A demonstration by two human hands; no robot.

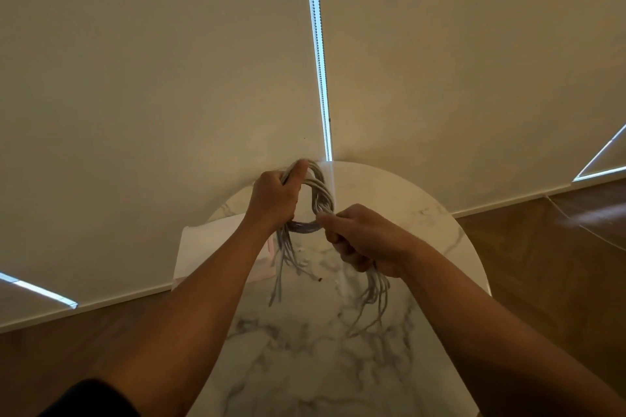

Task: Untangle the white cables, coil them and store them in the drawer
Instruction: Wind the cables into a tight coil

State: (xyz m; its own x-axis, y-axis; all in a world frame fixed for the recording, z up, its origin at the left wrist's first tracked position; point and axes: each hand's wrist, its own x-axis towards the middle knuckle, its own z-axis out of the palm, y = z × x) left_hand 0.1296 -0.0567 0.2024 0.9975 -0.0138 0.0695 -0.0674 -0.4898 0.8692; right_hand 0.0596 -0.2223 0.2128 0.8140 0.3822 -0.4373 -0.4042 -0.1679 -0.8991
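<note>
Left forearm (189, 301) and right forearm (474, 301) are bare; a black sleeve (91, 399) tops the left.

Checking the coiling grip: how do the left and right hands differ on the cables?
The left hand grips the cables at the loop's top, thumb raised along it; the right hand grips the loop's lower right, nearer the camera. Ends below the left hand hang nearly straight; those below the right hand curve. Both hold the same bundle.
</note>
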